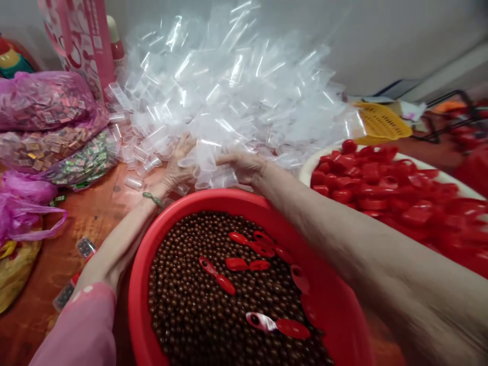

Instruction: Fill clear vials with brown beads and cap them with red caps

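Observation:
Just beyond the rim of the red basin (139, 264), my left hand (180, 170) and my right hand (246, 166) face each other around a cluster of clear plastic tubes (213, 168). The fingers of both curl against the tubes, partly hidden among them. Behind my hands rises a large heap of similar clear tubes (229, 101). Small round brown balls (190, 315) fill the basin. On the balls lie several red plastic caps, one of them a cap with a looped end (217, 274).
A pale tub (310, 165) of red caps (381, 188) stands at the right, with a yellow basket (385, 122) behind it. Pink bags of small wrapped pieces (46, 101) lie at the left. Filled tubes (86, 247) rest beside my left forearm.

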The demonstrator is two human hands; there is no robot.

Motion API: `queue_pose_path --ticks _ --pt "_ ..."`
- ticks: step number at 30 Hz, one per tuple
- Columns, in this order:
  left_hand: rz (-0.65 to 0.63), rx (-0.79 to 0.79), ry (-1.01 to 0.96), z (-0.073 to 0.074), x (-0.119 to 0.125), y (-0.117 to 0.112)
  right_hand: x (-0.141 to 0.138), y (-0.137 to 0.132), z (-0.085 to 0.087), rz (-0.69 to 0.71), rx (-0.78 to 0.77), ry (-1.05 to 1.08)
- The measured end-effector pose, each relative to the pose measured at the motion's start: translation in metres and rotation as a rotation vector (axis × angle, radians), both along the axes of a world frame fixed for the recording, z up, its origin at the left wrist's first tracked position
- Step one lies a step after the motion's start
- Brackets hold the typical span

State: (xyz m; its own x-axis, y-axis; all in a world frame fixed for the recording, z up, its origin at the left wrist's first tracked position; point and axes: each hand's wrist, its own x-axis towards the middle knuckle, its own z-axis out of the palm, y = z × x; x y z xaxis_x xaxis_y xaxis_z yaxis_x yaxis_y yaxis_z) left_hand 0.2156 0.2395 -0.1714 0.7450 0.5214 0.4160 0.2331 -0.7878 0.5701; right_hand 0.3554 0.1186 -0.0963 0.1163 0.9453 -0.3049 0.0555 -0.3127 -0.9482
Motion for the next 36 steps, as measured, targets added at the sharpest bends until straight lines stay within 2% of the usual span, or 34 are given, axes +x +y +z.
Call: queue_pose_path --ticks 3,6,8,9,11,13,14,16,18,21,25,28,30,36 --pt "-0.026 0.049 -0.061 0.035 0.007 0.007 0.001 0.000 0.014 0.002 0.126 0.113" --pt "-0.075 0.160 -0.107 0.086 0.001 -0.005 -0.005 -0.014 0.042 0.036 0.301 0.250" --pt "-0.060 0.198 -0.139 0.117 -0.011 -0.028 -0.014 -0.033 0.062 0.056 0.396 0.351" --pt "-0.053 0.209 -0.137 0.129 -0.020 -0.043 -0.020 -0.045 0.071 0.071 0.391 0.380" --pt "-0.041 0.186 -0.141 0.142 -0.039 -0.079 -0.034 -0.073 0.080 0.013 0.352 0.400" --pt "-0.086 0.159 -0.187 0.143 -0.057 -0.114 -0.047 -0.101 0.078 -0.038 0.263 0.440" --pt "-0.075 0.116 -0.144 0.139 -0.066 -0.130 -0.053 -0.114 0.073 -0.045 0.218 0.479" --pt "-0.043 0.048 -0.053 0.127 -0.079 -0.156 -0.063 -0.137 0.056 -0.020 0.111 0.573" --pt "-0.031 -0.032 0.051 0.114 -0.088 -0.172 -0.068 -0.152 0.038 0.008 0.007 0.642" --pt "-0.078 -0.143 0.150 0.100 -0.092 -0.179 -0.068 -0.158 0.015 -0.012 -0.101 0.663" --pt "-0.108 -0.210 0.161 0.090 -0.083 -0.169 -0.059 -0.151 0.002 -0.027 -0.166 0.623" --pt "-0.199 -0.273 0.191 0.084 -0.073 -0.166 -0.054 -0.155 0.000 -0.029 -0.218 0.619" --pt "-0.260 -0.311 0.235 0.081 -0.069 -0.172 -0.052 -0.169 0.000 -0.036 -0.269 0.607" --pt "-0.346 -0.363 0.363 0.081 -0.076 -0.213 -0.054 -0.225 0.008 -0.090 -0.414 0.610"
